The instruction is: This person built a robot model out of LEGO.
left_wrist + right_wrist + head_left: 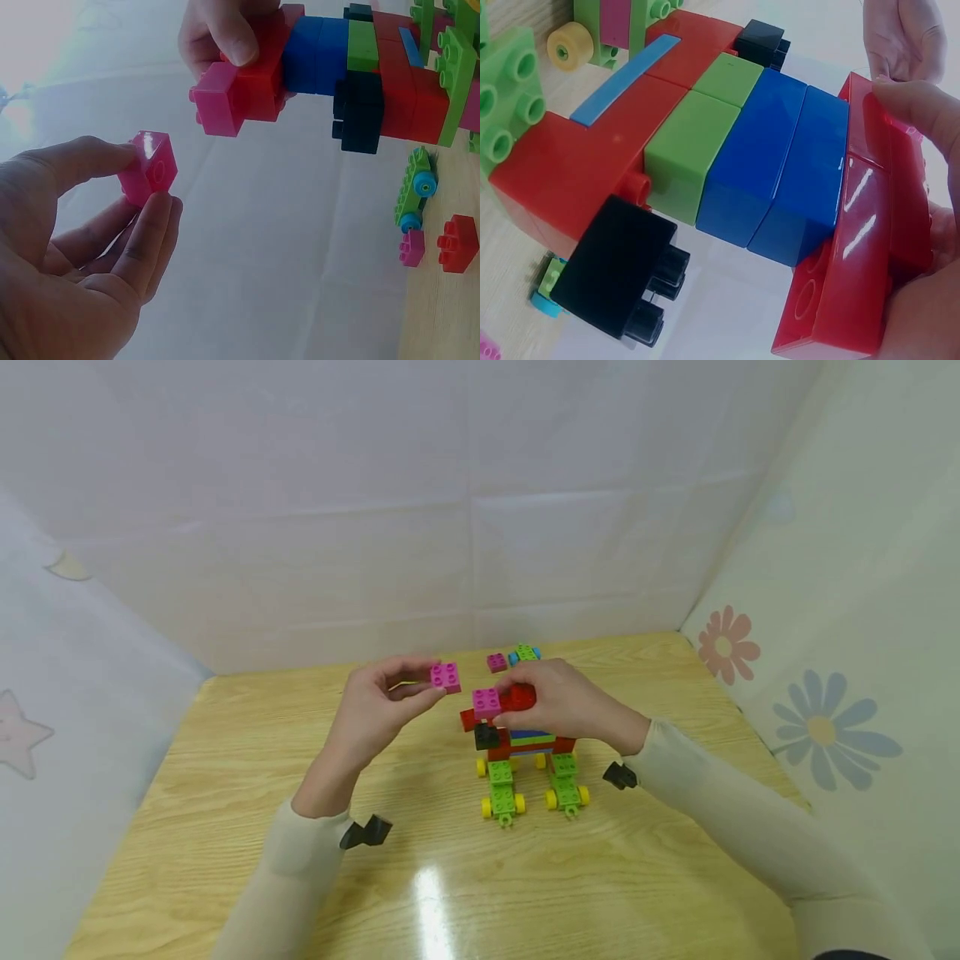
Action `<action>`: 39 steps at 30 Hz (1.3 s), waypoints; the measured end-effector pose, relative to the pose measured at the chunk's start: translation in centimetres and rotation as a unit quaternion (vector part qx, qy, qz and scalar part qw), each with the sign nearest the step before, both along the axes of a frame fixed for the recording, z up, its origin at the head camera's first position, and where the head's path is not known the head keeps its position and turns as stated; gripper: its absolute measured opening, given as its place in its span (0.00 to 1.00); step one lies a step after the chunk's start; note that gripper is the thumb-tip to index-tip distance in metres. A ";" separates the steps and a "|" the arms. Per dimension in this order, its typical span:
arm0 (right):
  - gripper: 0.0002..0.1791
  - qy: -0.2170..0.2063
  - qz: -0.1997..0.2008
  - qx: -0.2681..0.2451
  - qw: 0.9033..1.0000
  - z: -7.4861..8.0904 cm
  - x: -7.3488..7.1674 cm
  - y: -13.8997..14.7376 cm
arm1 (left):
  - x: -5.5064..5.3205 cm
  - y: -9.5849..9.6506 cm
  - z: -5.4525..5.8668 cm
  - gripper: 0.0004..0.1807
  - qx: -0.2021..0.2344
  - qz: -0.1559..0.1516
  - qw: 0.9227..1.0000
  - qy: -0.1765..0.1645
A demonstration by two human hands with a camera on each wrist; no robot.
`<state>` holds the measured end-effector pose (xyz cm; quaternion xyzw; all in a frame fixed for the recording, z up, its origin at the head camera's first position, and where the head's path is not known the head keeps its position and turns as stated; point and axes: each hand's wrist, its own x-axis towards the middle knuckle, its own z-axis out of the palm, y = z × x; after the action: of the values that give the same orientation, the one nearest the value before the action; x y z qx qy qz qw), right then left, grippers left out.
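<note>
My left hand (363, 714) pinches a pink toy brick (446, 677) between thumb and fingertips, its studs up in the head view. To the right stands a model of joined toy bricks, on two green bases (501, 781) with yellow wheels. Thumb and fingers of my right hand (570, 702) grip the red bricks (862, 225) at its top. Another pink brick (219, 99) sits on the red ones, a short gap from the held brick. Below them come blue bricks (757, 165), a green layer (694, 146) and black bricks (360, 112) jutting out at the sides.
Behind the model on the wooden table (225, 777) lie a loose pink brick (497, 662) and a green piece with blue wheels (525, 652). A loose red brick (459, 244) shows near them in the left wrist view. Pale sheets (337, 568) hang around the table.
</note>
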<state>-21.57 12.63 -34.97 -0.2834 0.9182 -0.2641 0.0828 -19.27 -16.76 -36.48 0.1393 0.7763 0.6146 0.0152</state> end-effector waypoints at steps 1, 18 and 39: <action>0.27 0.003 0.003 -0.001 1.000 0.0 0.0 -0.1 | 0.1 0.0 0.1 0.21 -0.004 0.000 1.000 -0.002; 0.27 0.010 0.024 -0.007 1.000 0.1 -0.2 -1.2 | 1.0 1.0 -0.3 0.20 -0.005 -0.028 1.000 -0.002; 0.27 0.010 0.024 -0.011 1.000 0.2 -0.1 -1.4 | 1.1 1.2 -0.2 0.21 -0.018 -0.035 0.999 -0.003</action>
<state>-21.69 11.25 -34.75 -0.3089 0.9089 -0.2693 0.0770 -18.21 -15.61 -36.72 0.1645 0.7818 0.6000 0.0416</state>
